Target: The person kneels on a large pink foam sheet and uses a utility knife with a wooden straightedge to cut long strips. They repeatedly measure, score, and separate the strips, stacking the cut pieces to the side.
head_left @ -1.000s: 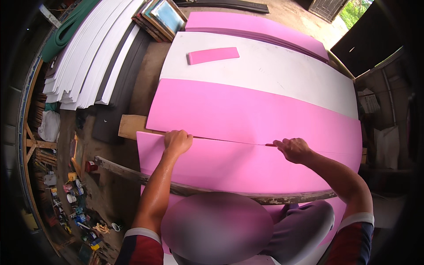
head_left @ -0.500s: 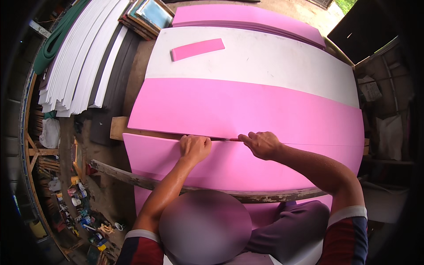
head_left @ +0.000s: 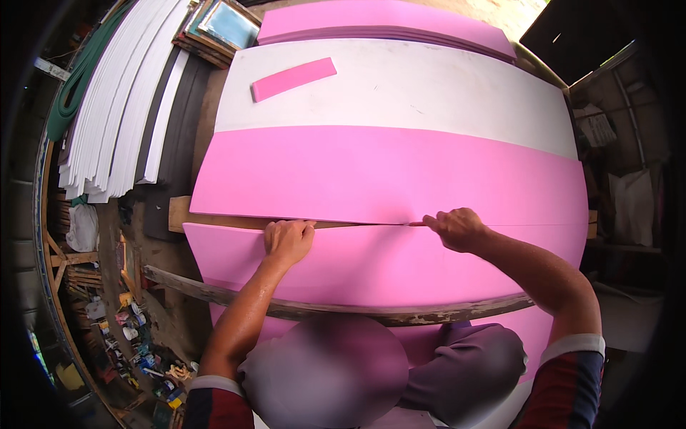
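Along a tapering slit in a broad, flat, pink foam-like sheet (head_left: 400, 175), the near edge is gripped by the left hand (head_left: 289, 242), fingers curled nearly closed. At the slit's narrow end a slim, reddish-handled cutter (head_left: 417, 224) is held in the closed right hand (head_left: 457, 229). The sheet is flanked by a smooth white panel (head_left: 400, 79) beyond and crossed nearer by a weathered wooden bar (head_left: 400, 315).

Sleeves (head_left: 557, 392): I see short ones, red and navy.
Cuffs (head_left: 575, 345): pale bands to my eye.
Trousers (head_left: 475, 368): grey, creased.
Hands (head_left: 289, 242): bare on my feed.
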`<state>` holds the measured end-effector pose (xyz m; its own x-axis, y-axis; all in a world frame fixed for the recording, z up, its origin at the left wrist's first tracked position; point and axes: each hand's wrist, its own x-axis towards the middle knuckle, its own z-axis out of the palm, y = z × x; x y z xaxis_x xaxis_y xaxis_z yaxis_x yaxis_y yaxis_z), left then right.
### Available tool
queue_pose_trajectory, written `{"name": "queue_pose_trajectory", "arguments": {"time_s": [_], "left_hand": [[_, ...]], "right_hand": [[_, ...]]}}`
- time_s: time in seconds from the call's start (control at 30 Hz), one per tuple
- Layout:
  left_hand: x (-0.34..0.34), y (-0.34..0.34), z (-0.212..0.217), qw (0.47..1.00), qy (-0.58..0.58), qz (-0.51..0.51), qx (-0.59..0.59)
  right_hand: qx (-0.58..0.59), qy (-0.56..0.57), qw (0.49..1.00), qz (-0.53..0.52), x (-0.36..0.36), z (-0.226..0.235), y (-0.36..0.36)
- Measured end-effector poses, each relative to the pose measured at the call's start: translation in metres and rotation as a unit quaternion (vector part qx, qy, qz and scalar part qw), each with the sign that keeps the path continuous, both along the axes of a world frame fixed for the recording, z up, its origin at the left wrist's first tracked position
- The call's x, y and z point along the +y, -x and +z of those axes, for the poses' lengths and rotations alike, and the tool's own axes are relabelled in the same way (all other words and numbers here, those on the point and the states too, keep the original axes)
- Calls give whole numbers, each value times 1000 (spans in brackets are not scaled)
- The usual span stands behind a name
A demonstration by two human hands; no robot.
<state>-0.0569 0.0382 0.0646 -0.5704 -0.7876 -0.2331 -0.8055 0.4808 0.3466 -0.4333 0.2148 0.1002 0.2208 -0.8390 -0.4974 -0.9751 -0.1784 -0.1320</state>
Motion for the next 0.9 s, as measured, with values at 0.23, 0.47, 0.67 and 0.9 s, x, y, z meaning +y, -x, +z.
{"name": "queue_pose_trajectory", "arguments": {"time_s": [0.23,0.47,0.67,0.9], "left_hand": [[-19,22,-2,981,-140,-6,-132],[49,164,-11,965,-200,-77,-150],[100,186,-19,989,-106,-2,-106],[116,180,-11,996,-34,6,-84]], "right_hand": [[59,-39,997,-29,66,33,97],[-45,64,991,-112,67,42,86],[-86,47,995,-31,57,31,64],[-71,36,997,-2,69,20,88]]}}
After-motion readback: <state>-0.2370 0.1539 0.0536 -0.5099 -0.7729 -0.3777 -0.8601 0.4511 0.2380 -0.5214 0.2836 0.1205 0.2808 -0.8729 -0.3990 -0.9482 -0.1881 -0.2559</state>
